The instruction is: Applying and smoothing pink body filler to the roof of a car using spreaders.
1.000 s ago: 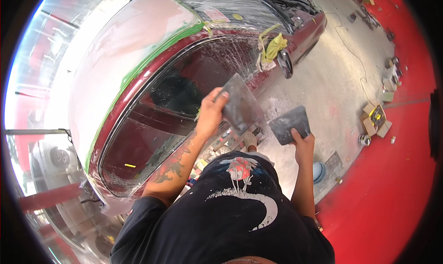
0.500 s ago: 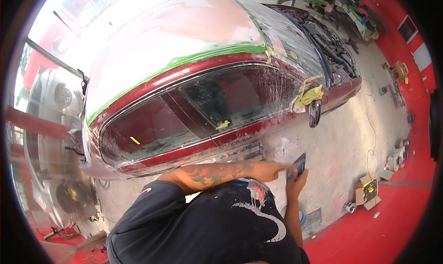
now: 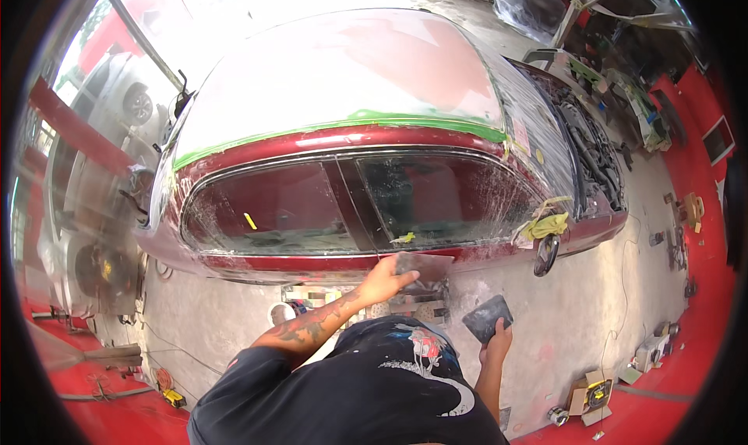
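Observation:
My left hand (image 3: 384, 280) reaches forward, closed on a thin brownish-grey sheet of sandpaper (image 3: 431, 266) that overlaps the view of the car's lower side; whether they touch I cannot tell. Lower and to the right, my right hand (image 3: 496, 345) grips a dark grey, dusty square sheet (image 3: 485, 320) by its near corner, apart from the left hand. Ahead stands a dark red car (image 3: 327, 140), its roof (image 3: 312, 79) covered in whitish and pinkish patches. Green masking tape (image 3: 436, 123) edges the roof, and whitish dust streaks the side windows (image 3: 444, 192).
Crumpled yellow tape and paper (image 3: 545, 225) hang by the side mirror (image 3: 546, 256). A white bucket (image 3: 281, 313) stands on the floor near the car. An opened cardboard box (image 3: 590, 396) and a tin (image 3: 558, 415) sit at the lower right. A cable (image 3: 621, 305) crosses the floor.
My left hand has moved away from the right one, leftward and forward, and now shows a brownish-grey sheet. My right hand has lowered with the dark sheet. The whole view has shifted.

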Tool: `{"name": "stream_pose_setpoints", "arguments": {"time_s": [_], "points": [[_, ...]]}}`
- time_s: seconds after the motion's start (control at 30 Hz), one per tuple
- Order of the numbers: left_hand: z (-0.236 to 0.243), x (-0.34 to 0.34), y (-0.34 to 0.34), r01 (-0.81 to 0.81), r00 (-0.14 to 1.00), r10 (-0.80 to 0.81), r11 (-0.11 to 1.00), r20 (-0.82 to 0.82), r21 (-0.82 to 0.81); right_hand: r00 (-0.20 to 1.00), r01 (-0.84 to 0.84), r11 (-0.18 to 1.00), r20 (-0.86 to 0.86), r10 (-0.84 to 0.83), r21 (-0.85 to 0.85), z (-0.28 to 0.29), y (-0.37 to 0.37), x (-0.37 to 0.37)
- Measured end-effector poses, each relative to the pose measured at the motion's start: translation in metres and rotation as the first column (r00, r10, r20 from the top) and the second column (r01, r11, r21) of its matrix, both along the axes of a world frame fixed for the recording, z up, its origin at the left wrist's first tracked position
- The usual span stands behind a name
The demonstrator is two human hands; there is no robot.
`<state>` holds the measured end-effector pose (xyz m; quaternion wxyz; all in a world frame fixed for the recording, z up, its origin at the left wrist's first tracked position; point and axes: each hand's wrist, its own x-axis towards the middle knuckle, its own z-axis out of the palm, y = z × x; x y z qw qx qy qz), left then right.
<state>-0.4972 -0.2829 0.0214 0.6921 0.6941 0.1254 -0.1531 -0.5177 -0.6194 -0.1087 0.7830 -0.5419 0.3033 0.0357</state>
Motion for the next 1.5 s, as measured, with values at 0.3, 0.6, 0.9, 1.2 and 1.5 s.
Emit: {"name": "stream_pose_setpoints", "arguments": {"time_s": [0.3,0.6,0.9,1.2,1.5], "points": [[-0.059,-0.099,0.06,-0.69,0.724,0.69,0.724,0.008,-0.02,0.89,-0.406,0.907,0.178,0.42,-0.112,0.011,0.089,0.176],[-0.049,-0.178,0.043,-0.98,0.19,0.981,0.187,0.042,0.069,0.689,-0.43,0.709,0.304,0.658,-0.559,0.049,0.274,0.402],[-0.035,-0.183,-0.026,-0.969,0.024,0.998,0.008,0.061,0.246,0.703,-0.513,0.655,0.166,0.691,-0.555,0.044,0.36,0.48],[-0.024,-0.164,-0.042,-0.944,0.056,0.997,0.037,0.049,0.327,0.656,-0.531,0.604,0.163,0.737,-0.594,0.037,0.387,0.514],[-0.013,-0.175,-0.065,-0.931,-0.024,0.999,-0.037,0.039,0.363,0.628,-0.385,0.572,0.248,0.738,-0.724,0.001,0.395,0.546]]}}
